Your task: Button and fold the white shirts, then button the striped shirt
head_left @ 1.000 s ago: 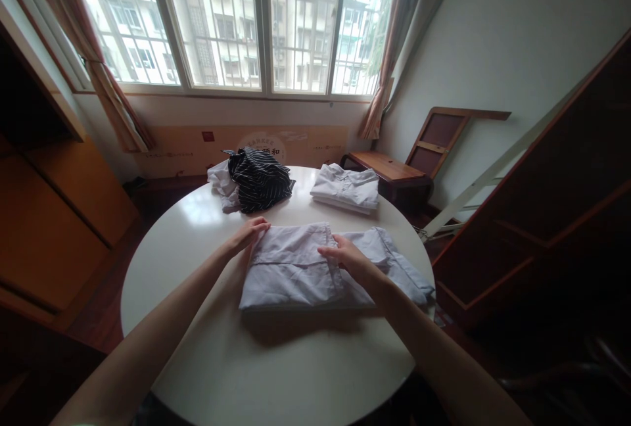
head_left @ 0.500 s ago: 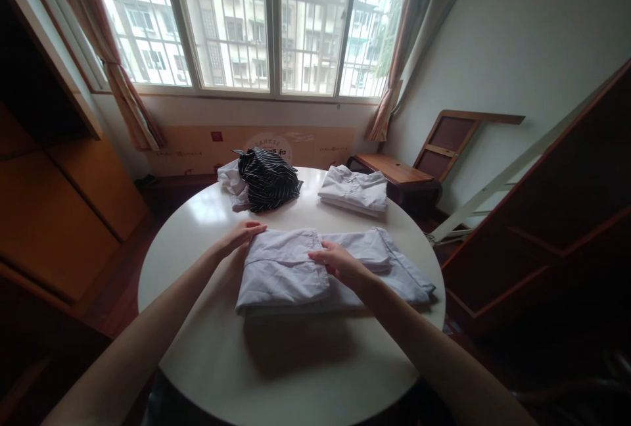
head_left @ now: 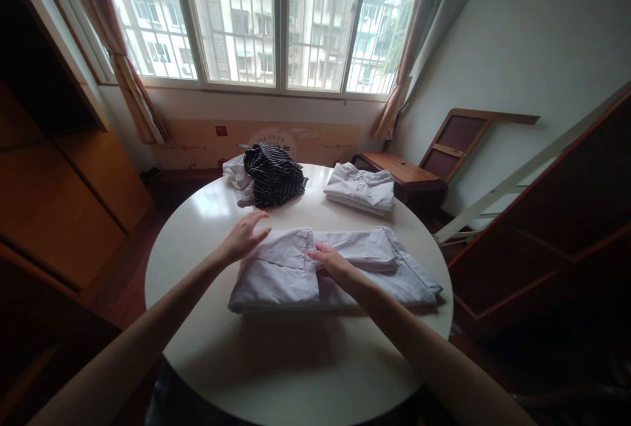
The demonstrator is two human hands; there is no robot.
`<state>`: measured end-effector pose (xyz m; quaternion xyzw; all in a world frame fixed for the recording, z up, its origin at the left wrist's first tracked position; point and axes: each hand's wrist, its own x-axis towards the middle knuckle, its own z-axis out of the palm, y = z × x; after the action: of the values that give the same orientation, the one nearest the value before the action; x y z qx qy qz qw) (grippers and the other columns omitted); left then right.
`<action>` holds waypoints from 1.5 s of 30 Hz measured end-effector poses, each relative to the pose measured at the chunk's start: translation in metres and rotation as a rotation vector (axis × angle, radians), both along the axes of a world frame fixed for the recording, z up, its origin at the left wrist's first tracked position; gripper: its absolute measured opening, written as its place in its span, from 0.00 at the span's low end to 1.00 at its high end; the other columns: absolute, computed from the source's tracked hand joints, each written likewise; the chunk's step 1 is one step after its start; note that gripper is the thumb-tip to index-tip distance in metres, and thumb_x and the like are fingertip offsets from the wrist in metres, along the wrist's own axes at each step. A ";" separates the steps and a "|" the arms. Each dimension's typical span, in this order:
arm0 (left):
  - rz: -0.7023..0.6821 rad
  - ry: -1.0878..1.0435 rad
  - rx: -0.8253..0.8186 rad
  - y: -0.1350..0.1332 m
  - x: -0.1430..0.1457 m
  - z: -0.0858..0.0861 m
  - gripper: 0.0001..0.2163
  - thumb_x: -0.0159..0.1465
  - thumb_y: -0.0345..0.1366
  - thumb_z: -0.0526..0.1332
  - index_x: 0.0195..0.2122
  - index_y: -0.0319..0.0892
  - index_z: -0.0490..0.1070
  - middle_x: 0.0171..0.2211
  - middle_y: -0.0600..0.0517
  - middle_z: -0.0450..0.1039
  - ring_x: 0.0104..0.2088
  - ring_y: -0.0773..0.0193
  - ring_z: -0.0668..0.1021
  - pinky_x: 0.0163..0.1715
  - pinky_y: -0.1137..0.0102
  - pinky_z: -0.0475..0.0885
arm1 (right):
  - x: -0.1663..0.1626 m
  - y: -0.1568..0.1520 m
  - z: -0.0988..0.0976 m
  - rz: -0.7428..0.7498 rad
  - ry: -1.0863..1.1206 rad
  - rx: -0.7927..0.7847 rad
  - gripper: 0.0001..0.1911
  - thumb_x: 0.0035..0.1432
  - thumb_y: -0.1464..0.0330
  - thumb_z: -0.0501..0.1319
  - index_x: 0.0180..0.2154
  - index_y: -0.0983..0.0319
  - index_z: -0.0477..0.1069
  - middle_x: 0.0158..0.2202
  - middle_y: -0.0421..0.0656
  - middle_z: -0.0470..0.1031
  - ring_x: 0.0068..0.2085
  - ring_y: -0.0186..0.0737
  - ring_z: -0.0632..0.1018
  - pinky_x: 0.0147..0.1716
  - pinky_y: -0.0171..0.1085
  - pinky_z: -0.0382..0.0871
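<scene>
A pale, partly folded shirt lies across the middle of the round white table. My left hand rests at its far left corner, fingers stretched out and open. My right hand lies on the shirt's middle, at the edge of the folded-over left part, fingers closed on the cloth. The shirt's right part spreads flat toward the table's right edge.
A dark striped garment sits crumpled on a white one at the table's far side. A folded pale shirt lies far right. Beyond are a wooden bench, windows, a cabinet on the left and a dark slanted frame on the right.
The left fold of the shirt has slid leftward with my right hand. My left hand has lifted its fingers at the far left corner. The view has shifted slightly.
</scene>
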<state>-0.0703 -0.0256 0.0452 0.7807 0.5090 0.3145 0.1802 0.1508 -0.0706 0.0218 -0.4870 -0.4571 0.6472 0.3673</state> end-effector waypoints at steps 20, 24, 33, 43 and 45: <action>0.306 0.338 0.147 -0.061 0.048 -0.051 0.28 0.60 0.46 0.47 0.56 0.31 0.53 0.59 0.36 0.46 0.60 0.53 0.50 0.57 0.58 0.46 | -0.016 -0.009 -0.009 0.016 0.155 0.117 0.15 0.40 0.69 0.62 0.35 0.63 0.67 0.30 0.42 0.73 0.32 0.40 0.74 0.35 0.38 0.67; 0.293 0.378 0.006 -0.050 0.042 -0.048 0.28 0.60 0.47 0.44 0.54 0.30 0.56 0.58 0.35 0.51 0.59 0.51 0.53 0.55 0.57 0.49 | -0.015 -0.004 -0.015 -0.069 -0.035 0.244 0.17 0.38 0.73 0.61 0.36 0.63 0.67 0.32 0.42 0.73 0.36 0.41 0.73 0.38 0.39 0.66; 0.300 0.280 -0.073 -0.013 0.011 -0.052 0.23 0.62 0.42 0.42 0.52 0.33 0.59 0.55 0.39 0.57 0.56 0.54 0.60 0.53 0.60 0.53 | -0.016 -0.006 -0.017 -0.085 0.049 0.184 0.14 0.38 0.73 0.58 0.33 0.62 0.65 0.31 0.41 0.72 0.36 0.40 0.73 0.39 0.37 0.65; 0.362 0.270 0.026 -0.018 0.012 -0.054 0.17 0.60 0.35 0.45 0.46 0.37 0.66 0.49 0.43 0.66 0.51 0.57 0.66 0.52 0.63 0.57 | -0.007 0.003 -0.016 -0.213 -0.017 0.113 0.20 0.38 0.67 0.62 0.37 0.62 0.63 0.31 0.42 0.72 0.31 0.38 0.72 0.30 0.36 0.66; 0.386 0.265 0.029 -0.019 0.013 -0.052 0.16 0.60 0.35 0.46 0.45 0.38 0.67 0.48 0.44 0.67 0.50 0.57 0.66 0.51 0.63 0.58 | -0.001 0.008 -0.017 -0.292 -0.110 0.170 0.24 0.38 0.65 0.62 0.41 0.61 0.61 0.32 0.41 0.71 0.29 0.36 0.71 0.27 0.34 0.64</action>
<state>-0.0576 -0.0449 -0.0071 0.7059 0.6634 0.2454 0.0372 0.1497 -0.0628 0.0052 -0.5501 -0.4540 0.5185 0.4715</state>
